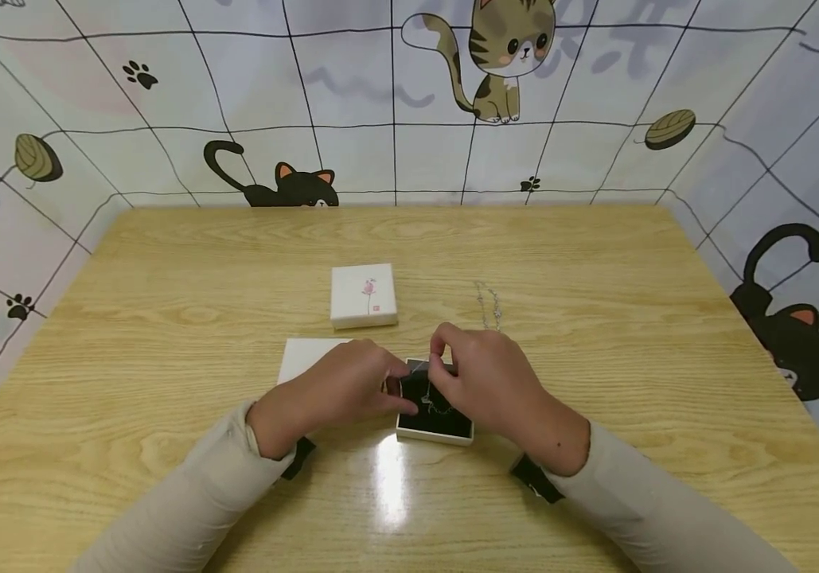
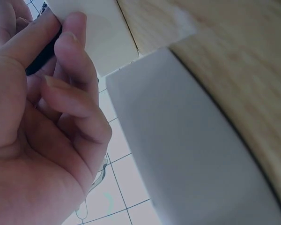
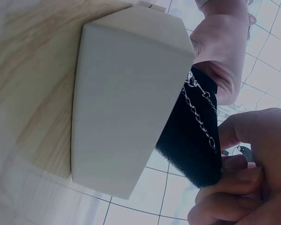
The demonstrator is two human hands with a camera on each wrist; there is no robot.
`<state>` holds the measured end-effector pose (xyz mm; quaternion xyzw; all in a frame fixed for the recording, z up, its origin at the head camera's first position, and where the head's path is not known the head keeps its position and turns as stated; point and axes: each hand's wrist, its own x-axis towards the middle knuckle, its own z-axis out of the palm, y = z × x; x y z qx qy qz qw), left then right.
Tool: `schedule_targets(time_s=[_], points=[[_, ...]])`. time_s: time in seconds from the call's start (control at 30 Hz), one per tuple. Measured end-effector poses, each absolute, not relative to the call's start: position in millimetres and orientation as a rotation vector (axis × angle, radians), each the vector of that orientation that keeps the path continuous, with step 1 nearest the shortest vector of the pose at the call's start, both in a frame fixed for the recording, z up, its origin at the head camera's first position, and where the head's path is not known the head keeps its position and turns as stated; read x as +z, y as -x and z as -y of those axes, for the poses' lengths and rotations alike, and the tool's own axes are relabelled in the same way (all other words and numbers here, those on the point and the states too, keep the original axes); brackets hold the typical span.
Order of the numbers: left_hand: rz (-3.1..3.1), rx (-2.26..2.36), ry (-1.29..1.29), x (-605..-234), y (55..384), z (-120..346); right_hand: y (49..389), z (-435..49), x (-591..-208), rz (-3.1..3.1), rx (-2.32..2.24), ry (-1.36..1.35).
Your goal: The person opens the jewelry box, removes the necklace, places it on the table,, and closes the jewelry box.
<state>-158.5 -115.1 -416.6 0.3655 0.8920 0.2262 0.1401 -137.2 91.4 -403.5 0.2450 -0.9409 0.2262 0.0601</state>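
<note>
A small white box base [image 1: 434, 435] sits between the hands. Its black jewelry pad [image 3: 192, 136] is tilted up out of it, with a silver chain [image 3: 196, 115] and a small charm across its face. My left hand [image 1: 341, 386] holds the pad's left edge between thumb and forefinger; in the left wrist view its fingers also lie by the box wall. My right hand [image 1: 491, 374] has thumb and forefinger pinched at the pad's far edge, where a thin stretch of chain runs to them. Its fingertips are partly hidden in the right wrist view.
A white lid with a pink flower [image 1: 364, 294] stands farther back. Another white box part [image 1: 309, 354] lies behind my left hand. A second silver chain [image 1: 489, 306] rests beyond my right hand. Dark pieces [image 1: 536, 477] lie partly under both forearms.
</note>
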Motion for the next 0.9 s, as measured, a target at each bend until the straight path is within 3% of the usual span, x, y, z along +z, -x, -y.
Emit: schedule_targets(time_s=[0.9], points=[[-2.591, 0.642, -1.079, -416.5, 159.7, 115.7, 142.2, -96.5, -401.1, 2.837, 0.747, -0.708]])
